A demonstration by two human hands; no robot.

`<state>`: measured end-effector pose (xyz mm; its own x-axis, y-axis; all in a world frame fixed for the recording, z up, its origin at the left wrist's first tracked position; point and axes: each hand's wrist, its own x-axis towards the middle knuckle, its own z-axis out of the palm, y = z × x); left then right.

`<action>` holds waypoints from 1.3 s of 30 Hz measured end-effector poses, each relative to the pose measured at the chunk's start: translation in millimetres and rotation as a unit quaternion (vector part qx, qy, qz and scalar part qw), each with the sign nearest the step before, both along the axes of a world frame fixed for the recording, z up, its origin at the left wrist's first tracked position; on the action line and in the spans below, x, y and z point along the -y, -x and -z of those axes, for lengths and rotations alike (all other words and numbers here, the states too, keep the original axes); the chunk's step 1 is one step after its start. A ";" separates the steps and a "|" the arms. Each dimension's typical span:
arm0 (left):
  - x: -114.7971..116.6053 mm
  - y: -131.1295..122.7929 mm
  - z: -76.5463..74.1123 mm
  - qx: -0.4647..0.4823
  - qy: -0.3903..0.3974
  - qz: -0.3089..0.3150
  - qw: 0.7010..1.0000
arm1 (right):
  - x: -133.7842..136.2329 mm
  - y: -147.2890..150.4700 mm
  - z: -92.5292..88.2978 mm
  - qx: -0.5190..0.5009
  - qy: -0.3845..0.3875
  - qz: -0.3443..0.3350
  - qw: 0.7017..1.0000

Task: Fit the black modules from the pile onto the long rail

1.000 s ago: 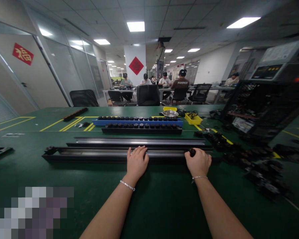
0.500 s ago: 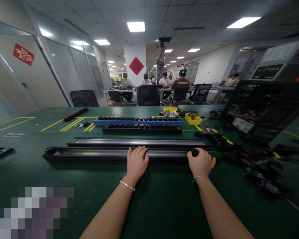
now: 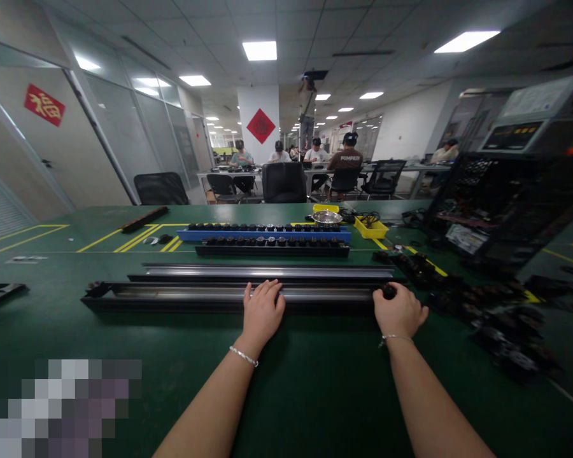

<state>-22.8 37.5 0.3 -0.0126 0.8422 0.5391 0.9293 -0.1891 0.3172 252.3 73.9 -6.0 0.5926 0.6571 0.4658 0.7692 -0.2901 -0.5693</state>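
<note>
A long black rail (image 3: 172, 294) with a metallic inner channel lies across the green table (image 3: 124, 356). My left hand (image 3: 263, 308) rests on its middle, fingers lying over the channel. At the rail's right end, my right hand (image 3: 400, 310) is closed round a small black part (image 3: 389, 291), mostly hidden by the fingers. Just behind lies a second rail (image 3: 267, 271). Farther back are a black strip (image 3: 272, 250) and a blue strip (image 3: 265, 236), both bearing rows of small black parts.
Black parts (image 3: 510, 337) and a dark open-sided case (image 3: 477, 203) stand at the right. A yellow bin (image 3: 371, 229) and metal dish (image 3: 327, 218) sit at the back. Another black frame (image 3: 2, 289) lies far left. Several people sit beyond the table.
My right hand has moved a little to the right along the rail, with the small black part in it. My left hand has stayed in place.
</note>
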 end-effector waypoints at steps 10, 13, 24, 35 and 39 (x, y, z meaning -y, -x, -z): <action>-1.6 0.3 1.5 0.002 -0.003 0.002 1.000 | -4.6 -25.2 -2.2 0.023 0.000 0.007 1.000; -2.1 0.2 2.1 -0.001 -0.006 0.003 1.000 | -4.7 -30.5 -3.5 0.034 0.013 0.002 0.999; -1.0 0.9 2.3 -0.009 -0.011 0.002 1.000 | -2.5 -37.8 -0.1 0.012 -0.004 -0.002 1.000; -0.6 1.3 2.5 -0.011 -0.003 0.001 1.000 | -7.9 -58.6 7.4 -0.038 -0.036 0.013 0.999; -1.0 1.0 2.5 -0.008 -0.002 0.001 1.000 | -9.5 -66.0 8.9 -0.044 -0.044 0.015 0.998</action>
